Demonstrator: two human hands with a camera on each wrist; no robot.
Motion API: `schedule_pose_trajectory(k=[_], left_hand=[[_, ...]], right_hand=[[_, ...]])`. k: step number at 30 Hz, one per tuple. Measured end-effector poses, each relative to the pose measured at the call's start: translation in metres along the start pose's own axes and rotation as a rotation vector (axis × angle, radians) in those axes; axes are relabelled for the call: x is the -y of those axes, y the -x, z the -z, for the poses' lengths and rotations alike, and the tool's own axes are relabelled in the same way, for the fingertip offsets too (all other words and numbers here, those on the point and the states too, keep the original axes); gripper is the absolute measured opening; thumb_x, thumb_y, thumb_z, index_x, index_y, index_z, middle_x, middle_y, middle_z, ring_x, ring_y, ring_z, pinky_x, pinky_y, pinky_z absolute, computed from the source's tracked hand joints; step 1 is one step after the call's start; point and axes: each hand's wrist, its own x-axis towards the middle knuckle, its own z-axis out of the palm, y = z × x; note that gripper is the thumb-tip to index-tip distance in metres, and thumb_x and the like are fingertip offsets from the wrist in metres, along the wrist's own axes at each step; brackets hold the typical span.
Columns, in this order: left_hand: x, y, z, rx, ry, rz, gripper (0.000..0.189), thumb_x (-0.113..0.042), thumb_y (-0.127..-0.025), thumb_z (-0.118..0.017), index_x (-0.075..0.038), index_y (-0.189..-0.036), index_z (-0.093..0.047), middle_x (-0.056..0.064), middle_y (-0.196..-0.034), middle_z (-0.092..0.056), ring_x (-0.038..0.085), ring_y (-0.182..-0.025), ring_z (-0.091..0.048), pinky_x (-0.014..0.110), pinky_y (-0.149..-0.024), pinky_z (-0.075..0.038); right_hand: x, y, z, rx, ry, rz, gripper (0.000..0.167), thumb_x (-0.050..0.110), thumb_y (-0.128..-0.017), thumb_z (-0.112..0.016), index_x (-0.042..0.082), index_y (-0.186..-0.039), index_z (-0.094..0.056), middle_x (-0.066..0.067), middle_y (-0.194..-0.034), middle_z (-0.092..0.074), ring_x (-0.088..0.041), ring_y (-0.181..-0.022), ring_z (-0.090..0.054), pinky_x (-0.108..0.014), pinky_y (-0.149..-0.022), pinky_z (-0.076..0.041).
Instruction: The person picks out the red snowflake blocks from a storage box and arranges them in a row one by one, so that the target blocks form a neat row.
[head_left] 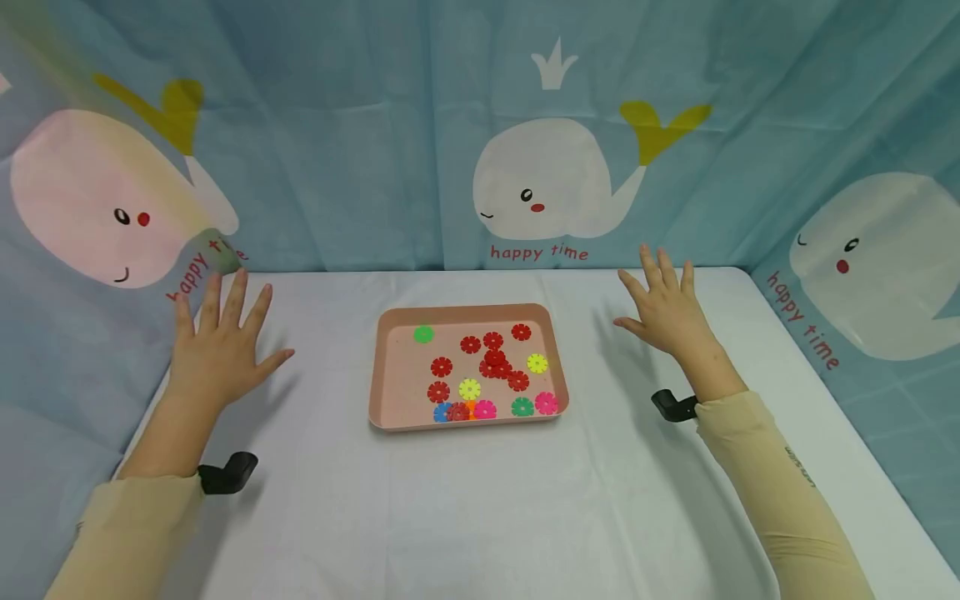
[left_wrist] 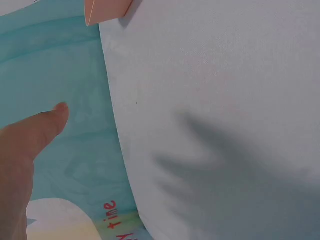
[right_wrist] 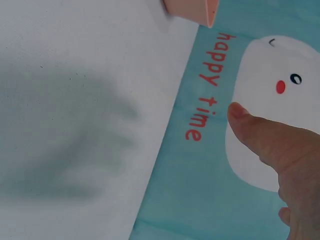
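Observation:
In the head view my left hand is held over the left side of the table, its fingers spread and nothing in it. My right hand hovers on the other side, fingers also apart and holding nothing. Between them lies a shallow pink tray. Small notched discs are scattered in it: several red discs, a light green disc, yellow discs, pink discs, a dark green disc and a partly covered blue disc. Each wrist view shows a thumb and a hand's shadow.
A white cloth covers the table. Behind it and along both sides hang blue curtains printed with whales and lettering. A black wrist camera mount sits on the left wrist, another black mount on the right.

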Motion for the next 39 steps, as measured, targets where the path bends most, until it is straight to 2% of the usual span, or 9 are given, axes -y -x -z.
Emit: schedule_pose_trajectory(k=[6,8,11,14,18,24,32,35,39], left_hand=[[-0.007,-0.002,0.002,0.003,-0.017,0.013,0.092,-0.051,-0.088,-0.055,-0.007,-0.152,-0.006,0.019,-0.154,0.017,0.035,-0.137,0.027,0.063,-0.103,0.018],[-0.014,0.0,-0.001,-0.022,0.008,0.024,0.089,-0.049,-0.089,-0.055,-0.006,-0.151,-0.008,0.02,-0.154,0.016,0.036,-0.137,0.025,0.063,-0.103,0.017],[-0.034,0.008,-0.009,-0.059,0.082,0.032,0.084,-0.042,-0.091,-0.055,-0.002,-0.15,-0.011,0.021,-0.154,0.013,0.038,-0.138,0.022,0.064,-0.104,0.014],[-0.061,0.02,-0.02,-0.098,0.184,0.0,0.079,-0.035,-0.092,-0.056,0.002,-0.149,-0.015,0.024,-0.154,0.007,0.04,-0.139,0.017,0.066,-0.105,0.007],[-0.094,0.033,-0.035,-0.128,0.304,-0.041,0.075,-0.031,-0.094,-0.053,0.004,-0.148,-0.015,0.025,-0.155,0.004,0.039,-0.141,0.012,0.065,-0.107,0.003],[-0.125,0.042,-0.047,-0.168,0.366,-0.062,0.073,-0.03,-0.093,-0.053,0.008,-0.146,-0.02,0.025,-0.154,-0.006,0.042,-0.141,-0.002,0.064,-0.108,-0.005],[-0.144,0.037,-0.054,-0.123,0.404,-0.046,0.072,-0.029,-0.093,-0.052,0.01,-0.145,-0.02,0.024,-0.154,-0.014,0.036,-0.143,-0.006,0.06,-0.11,-0.006],[-0.147,0.033,-0.058,-0.09,0.413,-0.053,0.07,-0.029,-0.095,-0.049,0.009,-0.146,-0.02,0.023,-0.154,-0.014,0.036,-0.142,-0.007,0.059,-0.11,-0.006],[-0.148,0.03,-0.061,-0.04,0.436,-0.05,0.067,-0.028,-0.097,-0.045,0.01,-0.146,-0.018,0.024,-0.153,-0.015,0.037,-0.142,-0.01,0.06,-0.11,-0.009]], right_hand=[[0.002,-0.001,-0.004,-0.007,0.003,0.011,0.077,0.042,-0.083,-0.07,0.003,-0.142,-0.039,-0.029,-0.153,-0.006,-0.047,-0.139,-0.006,-0.07,-0.104,-0.004],[0.002,0.0,-0.005,-0.02,-0.009,0.02,0.076,0.041,-0.083,-0.07,0.003,-0.141,-0.039,-0.029,-0.153,-0.007,-0.048,-0.139,-0.007,-0.069,-0.104,-0.006],[0.005,0.001,-0.005,-0.057,-0.055,0.051,0.072,0.036,-0.083,-0.071,0.001,-0.139,-0.043,-0.03,-0.151,-0.012,-0.049,-0.137,-0.013,-0.068,-0.104,-0.013],[0.015,-0.001,-0.004,-0.095,-0.152,0.091,0.065,0.03,-0.083,-0.072,-0.001,-0.135,-0.047,-0.03,-0.149,-0.02,-0.048,-0.135,-0.021,-0.063,-0.106,-0.02],[0.037,-0.005,-0.001,-0.1,-0.305,0.112,0.059,0.027,-0.084,-0.072,0.0,-0.133,-0.051,-0.025,-0.147,-0.03,-0.042,-0.133,-0.029,-0.055,-0.106,-0.029],[0.072,-0.011,0.0,-0.083,-0.447,0.135,0.048,0.022,-0.085,-0.071,0.002,-0.127,-0.058,-0.018,-0.136,-0.048,-0.034,-0.126,-0.042,-0.05,-0.098,-0.042],[0.102,-0.026,-0.012,-0.028,-0.628,0.166,0.031,0.018,-0.088,-0.068,0.0,-0.112,-0.065,-0.013,-0.107,-0.064,-0.026,-0.098,-0.058,-0.042,-0.085,-0.051],[0.111,-0.034,-0.018,0.03,-0.733,0.156,0.027,0.015,-0.088,-0.067,0.0,-0.11,-0.066,-0.012,-0.102,-0.065,-0.023,-0.091,-0.059,-0.038,-0.08,-0.053],[0.124,-0.048,-0.027,0.104,-0.836,0.183,0.025,0.012,-0.088,-0.066,-0.001,-0.109,-0.067,-0.01,-0.101,-0.067,-0.021,-0.09,-0.06,-0.035,-0.081,-0.053]])
